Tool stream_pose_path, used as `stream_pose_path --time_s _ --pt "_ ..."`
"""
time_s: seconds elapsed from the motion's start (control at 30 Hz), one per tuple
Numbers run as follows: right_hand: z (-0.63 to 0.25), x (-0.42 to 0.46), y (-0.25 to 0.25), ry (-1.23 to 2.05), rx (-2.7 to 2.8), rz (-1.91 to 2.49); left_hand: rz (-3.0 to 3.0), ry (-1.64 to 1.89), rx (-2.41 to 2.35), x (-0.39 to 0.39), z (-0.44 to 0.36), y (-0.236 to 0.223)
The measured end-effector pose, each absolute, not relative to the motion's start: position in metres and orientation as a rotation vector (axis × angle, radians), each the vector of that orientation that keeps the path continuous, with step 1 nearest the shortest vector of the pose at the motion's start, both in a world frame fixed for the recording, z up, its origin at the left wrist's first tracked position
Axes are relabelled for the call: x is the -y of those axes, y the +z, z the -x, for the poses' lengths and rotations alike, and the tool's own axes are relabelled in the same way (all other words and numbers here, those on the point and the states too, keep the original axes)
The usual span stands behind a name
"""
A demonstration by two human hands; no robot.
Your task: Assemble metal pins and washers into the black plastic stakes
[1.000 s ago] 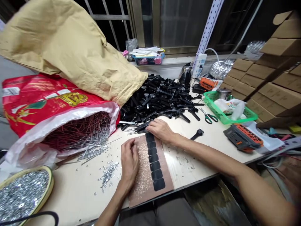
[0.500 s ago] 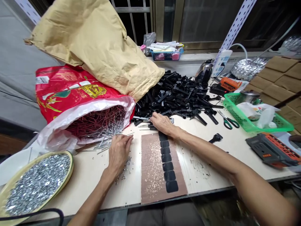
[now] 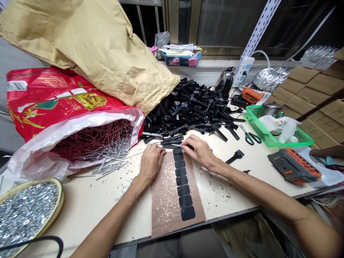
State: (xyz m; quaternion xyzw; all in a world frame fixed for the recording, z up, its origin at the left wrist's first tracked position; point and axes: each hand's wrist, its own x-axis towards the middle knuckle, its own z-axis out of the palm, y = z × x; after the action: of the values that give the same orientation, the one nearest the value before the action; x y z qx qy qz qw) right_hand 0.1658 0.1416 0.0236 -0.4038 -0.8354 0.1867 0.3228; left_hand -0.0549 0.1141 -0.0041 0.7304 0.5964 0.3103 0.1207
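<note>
**Both hands meet at the top of the brown board**

At the left of the frame a red sack [image 3: 53, 100] lies on its side, its white-lined mouth spilling long thin metal pins [image 3: 107, 150] onto the table [image 3: 88, 204]. A tan paper bag [image 3: 102, 50] slumps over it in the upper left. In the lower left corner a round yellow-rimmed tray [image 3: 59, 195] is full of small shiny washers. At the right a green basket [image 3: 303, 138] holds white plastic bags and a metal tin. A small blue basket [image 3: 182, 60] on the window ledge at upper centre holds papers.

In the centre a brown board [image 3: 166, 193] lies flat on the table, speckled with pale flecks and carrying a column of black rounded pads [image 3: 182, 181] down its right half. The left hand [image 3: 151, 161] rests curled on the board's upper left corner; whether it holds anything, I cannot tell. The right hand [image 3: 199, 150] sits at the board's upper right, fingers pinched on a thin pin [image 3: 169, 145] that points left, next to a few black parts. Just behind both hands, at centre frame, spreads a big heap of black plastic parts [image 3: 193, 107]. Green-handled scissors [image 3: 249, 136] lie between the heap and the green basket.
</note>
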Motion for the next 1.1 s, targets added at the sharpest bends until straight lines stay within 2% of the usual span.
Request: stream_pose_path --time_s 0.17,0.3,0.87,1.1 --pt "-0.158 -0.120 0.031 0.558 2.089 0.999 -0.976 1.242 -1.488 -0.098 0.037 0.020" --pt "-0.154 -0.111 0.032 0.446 2.155 1.034 -0.562 1.338 -1.265 -0.089 0.020 0.035" --pt "-0.161 -0.106 0.030 0.325 2.186 1.098 -0.612 1.495 -1.216 -0.086 0.000 0.033" --pt "-0.164 -0.106 0.031 0.159 2.298 1.166 -0.546 1.428 -1.164 -0.085 0.001 0.030"
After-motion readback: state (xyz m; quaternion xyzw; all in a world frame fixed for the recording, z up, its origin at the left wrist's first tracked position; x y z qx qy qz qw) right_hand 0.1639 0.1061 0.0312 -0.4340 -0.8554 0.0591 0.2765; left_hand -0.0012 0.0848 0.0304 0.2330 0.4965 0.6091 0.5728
